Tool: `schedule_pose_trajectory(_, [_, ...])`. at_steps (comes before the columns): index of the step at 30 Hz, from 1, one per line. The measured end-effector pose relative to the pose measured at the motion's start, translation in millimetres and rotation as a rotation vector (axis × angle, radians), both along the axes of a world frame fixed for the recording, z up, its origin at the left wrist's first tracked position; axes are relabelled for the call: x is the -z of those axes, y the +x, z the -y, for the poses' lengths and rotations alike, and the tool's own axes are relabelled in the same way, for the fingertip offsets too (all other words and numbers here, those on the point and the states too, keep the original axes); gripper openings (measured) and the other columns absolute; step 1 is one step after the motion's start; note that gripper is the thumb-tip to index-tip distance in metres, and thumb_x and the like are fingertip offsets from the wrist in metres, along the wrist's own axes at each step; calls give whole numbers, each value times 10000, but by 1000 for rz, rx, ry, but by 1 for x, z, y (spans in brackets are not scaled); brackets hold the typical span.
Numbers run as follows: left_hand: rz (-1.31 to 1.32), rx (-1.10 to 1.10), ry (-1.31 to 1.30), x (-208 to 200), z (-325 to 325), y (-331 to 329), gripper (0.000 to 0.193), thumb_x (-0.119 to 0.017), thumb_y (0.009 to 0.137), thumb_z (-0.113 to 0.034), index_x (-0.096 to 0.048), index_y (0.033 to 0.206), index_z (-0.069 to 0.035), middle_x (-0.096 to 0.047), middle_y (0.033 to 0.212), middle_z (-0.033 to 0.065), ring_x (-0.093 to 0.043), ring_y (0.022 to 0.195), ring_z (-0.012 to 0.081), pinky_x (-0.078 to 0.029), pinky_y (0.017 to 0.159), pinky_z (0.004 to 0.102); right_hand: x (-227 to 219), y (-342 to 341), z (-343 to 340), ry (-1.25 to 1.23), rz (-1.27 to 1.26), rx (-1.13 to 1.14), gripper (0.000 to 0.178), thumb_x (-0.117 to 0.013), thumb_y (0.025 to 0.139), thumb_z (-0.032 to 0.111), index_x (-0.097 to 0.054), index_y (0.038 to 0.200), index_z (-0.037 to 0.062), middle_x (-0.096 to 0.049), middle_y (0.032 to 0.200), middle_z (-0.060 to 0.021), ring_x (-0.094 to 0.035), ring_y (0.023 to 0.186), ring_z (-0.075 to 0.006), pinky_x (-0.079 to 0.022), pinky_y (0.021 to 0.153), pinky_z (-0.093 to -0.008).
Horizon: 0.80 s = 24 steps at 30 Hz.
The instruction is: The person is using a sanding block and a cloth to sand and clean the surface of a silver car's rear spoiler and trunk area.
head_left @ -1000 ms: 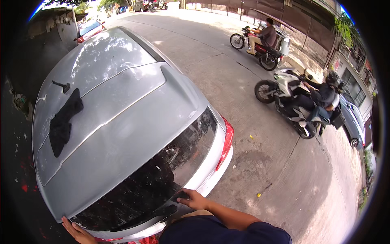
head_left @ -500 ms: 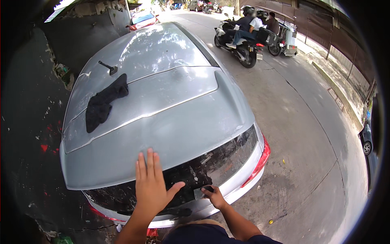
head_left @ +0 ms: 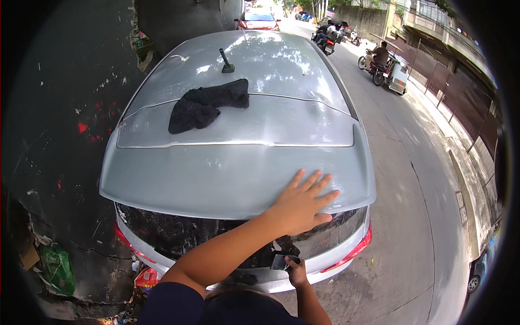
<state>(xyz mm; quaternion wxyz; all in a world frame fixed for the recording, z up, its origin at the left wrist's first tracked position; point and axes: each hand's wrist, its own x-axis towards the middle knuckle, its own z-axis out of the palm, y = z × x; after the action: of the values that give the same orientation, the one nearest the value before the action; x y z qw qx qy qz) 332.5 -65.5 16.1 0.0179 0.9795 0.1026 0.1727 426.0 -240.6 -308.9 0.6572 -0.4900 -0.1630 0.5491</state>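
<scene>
A silver car [head_left: 287, 130] stands with its rear toward me. My left hand [head_left: 305, 204] reaches across to the right with fingers spread, its palm lying on the right part of the grey rear spoiler [head_left: 184, 173]. Lower down, by the dark rear window [head_left: 168, 227], my right hand [head_left: 297, 273] grips a small flat grey-and-black rectangular piece [head_left: 280, 262]; its exact kind is unclear. Across the roof lies a crumpled black cloth [head_left: 203, 108], just behind a short black antenna [head_left: 226, 64].
A dark wall [head_left: 70, 135] runs close along the car's left side, with a green plastic bag [head_left: 58, 269] and litter at its foot. On the right is a concrete road [head_left: 395, 216], where a motorcycle with a sidecar [head_left: 387, 70] is moving. A red car [head_left: 258, 21] stands ahead.
My left hand has slid from the middle of the spoiler to its right side. The view has turned right. Both motorcycles are farther up the road. My right hand keeps its piece.
</scene>
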Motion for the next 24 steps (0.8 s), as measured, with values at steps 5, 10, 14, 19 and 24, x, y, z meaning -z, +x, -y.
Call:
schedule_pose_trajectory(5, [31,-650,-51,-7,-24,-158,829,-521,1050,-645,-314,1714,-193,-226,1783,191,-189,1644,437,-130,1308,625,-11,-9,5,-4,-54,83,145,-798,947,123,-775,1010,-5,-765,940,-36,-718,856,-146,-555,834,-301])
schedule_pose_trajectory(10, [151,-1356,-227,0,-68,-327,974,-488,1009,-746,-253,1727,-131,-213,1780,225,-178,1641,463,-111,1311,620,-1,2,-5,14,-115,92,150,-816,875,65,-771,1011,19,-762,946,-24,-730,866,-159,-571,816,-312])
schedule_pose_trajectory(14, [156,-1385,-263,0,-86,-380,948,-470,1046,-685,-239,1716,-57,-211,1780,228,-174,1646,445,-135,1322,569,-17,13,-15,56,-164,24,350,-806,828,31,-737,1170,65,-759,1020,-32,-743,900,-184,-609,857,-337])
schedule_pose_trajectory(19, [116,-898,-54,17,-42,-298,862,-480,1091,-555,-274,1671,49,-258,1751,260,-230,1631,435,-194,1320,537,-24,14,-12,23,-177,15,356,-821,814,67,-748,1162,79,-756,1004,-21,-741,904,-180,-612,843,-328])
schedule_pose_trajectory(24, [170,-917,-24,19,-2,-257,953,-463,1090,-601,-256,1617,165,-224,1714,369,-251,1608,488,-244,1305,539,-16,24,-3,-32,-69,14,303,-807,871,86,-739,1163,43,-750,998,-54,-743,914,-199,-634,830,-361])
